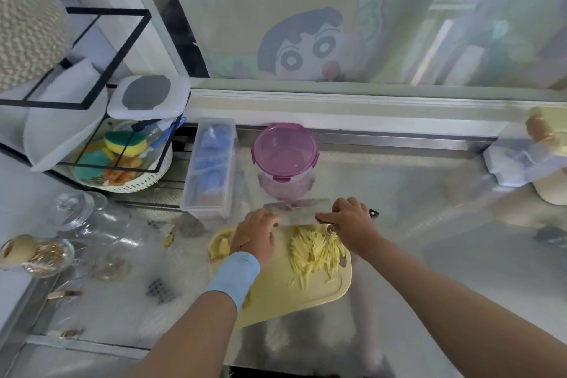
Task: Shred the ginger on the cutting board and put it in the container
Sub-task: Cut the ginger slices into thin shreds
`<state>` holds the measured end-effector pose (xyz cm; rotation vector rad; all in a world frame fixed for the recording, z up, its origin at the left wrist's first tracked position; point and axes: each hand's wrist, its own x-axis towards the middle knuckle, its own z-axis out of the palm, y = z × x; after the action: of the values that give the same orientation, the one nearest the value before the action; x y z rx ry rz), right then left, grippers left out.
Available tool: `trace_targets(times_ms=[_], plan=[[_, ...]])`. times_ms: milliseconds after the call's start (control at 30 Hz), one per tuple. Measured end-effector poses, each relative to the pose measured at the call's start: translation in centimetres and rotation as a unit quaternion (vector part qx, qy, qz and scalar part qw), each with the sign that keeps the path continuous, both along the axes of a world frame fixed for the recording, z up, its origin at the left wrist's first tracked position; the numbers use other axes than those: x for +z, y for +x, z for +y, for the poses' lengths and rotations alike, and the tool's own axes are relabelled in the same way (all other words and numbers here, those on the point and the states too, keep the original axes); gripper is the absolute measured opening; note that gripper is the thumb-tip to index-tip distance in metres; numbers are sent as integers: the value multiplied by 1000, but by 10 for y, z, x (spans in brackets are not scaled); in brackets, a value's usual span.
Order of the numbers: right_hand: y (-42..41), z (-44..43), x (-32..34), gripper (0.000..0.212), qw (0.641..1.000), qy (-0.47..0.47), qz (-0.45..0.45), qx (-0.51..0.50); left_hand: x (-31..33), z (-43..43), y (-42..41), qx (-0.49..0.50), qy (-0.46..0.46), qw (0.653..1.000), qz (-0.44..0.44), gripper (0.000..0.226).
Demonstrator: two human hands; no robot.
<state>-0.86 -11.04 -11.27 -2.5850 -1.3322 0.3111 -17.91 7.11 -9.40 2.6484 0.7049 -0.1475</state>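
A pile of shredded ginger [313,250] lies on the yellow cutting board [294,291]. A few unshredded ginger pieces [223,245] sit at the board's left edge. My right hand [352,225] grips the handle of a cleaver [299,212], whose broad blade stands along the far edge of the board. My left hand [256,238] rests knuckles up on the board, fingertips at the blade's left end; what is under the palm is hidden. The container, a clear tub with a purple lid [283,152], stands just behind the board.
A clear oblong box [210,167] stands left of the tub. Glass jars [76,215] and a dish rack with sponges [122,150] are at the left. A white appliance [521,159] sits at the right. The steel counter [429,193] stretches right of the board.
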Motion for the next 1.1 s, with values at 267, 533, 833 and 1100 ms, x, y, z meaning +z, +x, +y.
trace_targets(times_ms=[267, 533, 833, 1100], plan=[[5, 5, -7, 55, 994, -51, 89, 24, -19, 6, 0, 0, -39, 996, 78, 48], [-29, 17, 26, 71, 996, -25, 63, -55, -3, 8, -25, 43, -57, 997, 10, 40], [-150, 59, 25, 46, 975, -73, 211, 17, 4, 10, -113, 174, -175, 968, 46, 46], [-219, 64, 11, 32, 968, -156, 198, -16, -4, -1, -143, 133, -205, 962, 125, 62]])
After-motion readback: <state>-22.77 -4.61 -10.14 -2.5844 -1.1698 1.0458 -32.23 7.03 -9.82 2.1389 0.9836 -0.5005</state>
